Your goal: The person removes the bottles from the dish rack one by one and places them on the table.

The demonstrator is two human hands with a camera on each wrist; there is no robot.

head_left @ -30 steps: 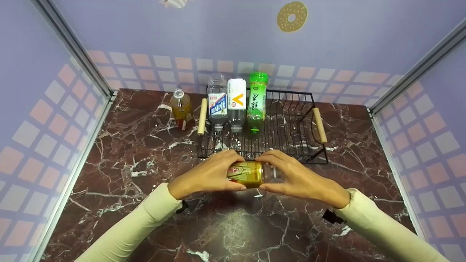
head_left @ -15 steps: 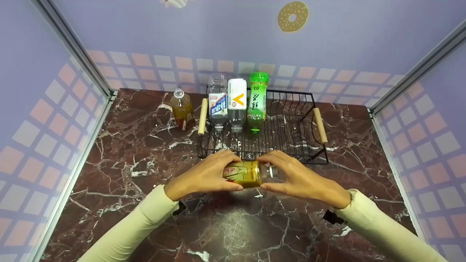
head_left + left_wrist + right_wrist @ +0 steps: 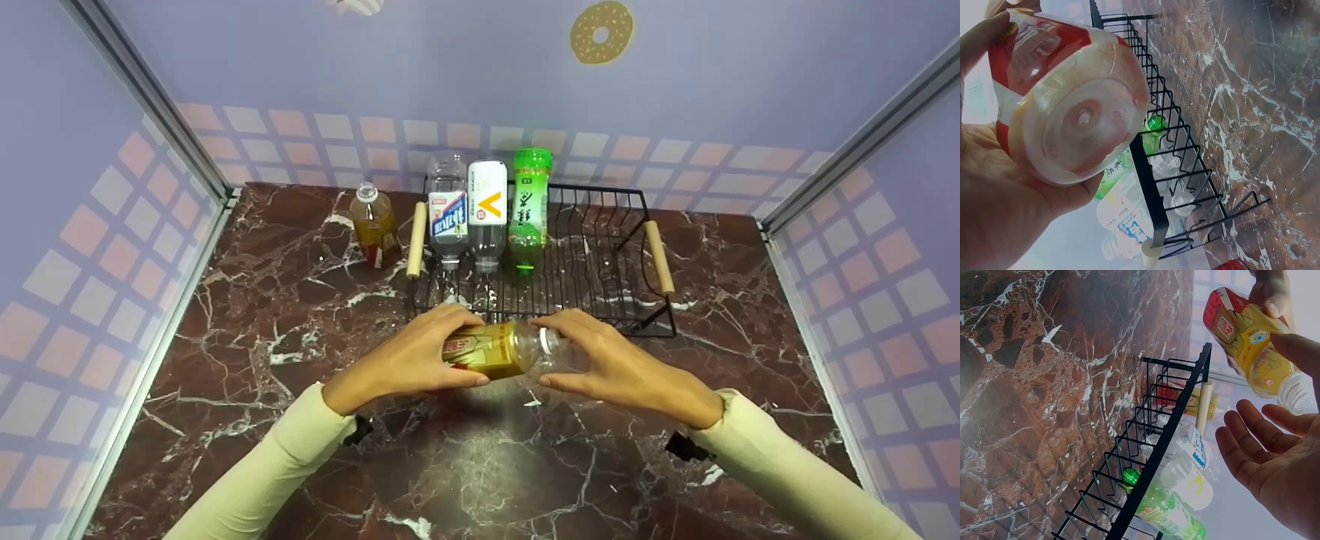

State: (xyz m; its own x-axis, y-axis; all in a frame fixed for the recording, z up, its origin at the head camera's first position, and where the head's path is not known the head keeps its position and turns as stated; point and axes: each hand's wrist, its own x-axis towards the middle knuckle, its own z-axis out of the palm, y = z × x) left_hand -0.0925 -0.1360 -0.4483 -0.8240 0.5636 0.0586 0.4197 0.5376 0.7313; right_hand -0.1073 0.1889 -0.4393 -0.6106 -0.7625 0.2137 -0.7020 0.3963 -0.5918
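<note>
My left hand (image 3: 409,351) grips a bottle (image 3: 487,352) with a yellow and red label by its base end, fingers and thumb round it. The bottle lies nearly sideways, its clear neck pointing right. In the left wrist view its round base (image 3: 1086,126) faces the camera. My right hand (image 3: 619,367) is spread around the neck end, thumb and fingers apart; the right wrist view shows a gap between the fingertips and the neck (image 3: 1296,391). Just beyond the hands stands a black wire rack (image 3: 585,315) with wooden handles.
In the rack's left half, a clear bottle with a blue-white label (image 3: 448,214), a white-labelled bottle (image 3: 487,193) and a green bottle (image 3: 531,199) sit neck-down side by side. Left of the rack, another yellow-labelled bottle (image 3: 375,225) stands on the marbled tabletop (image 3: 300,330). Patterned walls enclose it.
My left hand has moved left with the bottle, exposing more of its neck and tilting it slightly. The right hand has stayed nearly in place, its fingertips now apart from the label.
</note>
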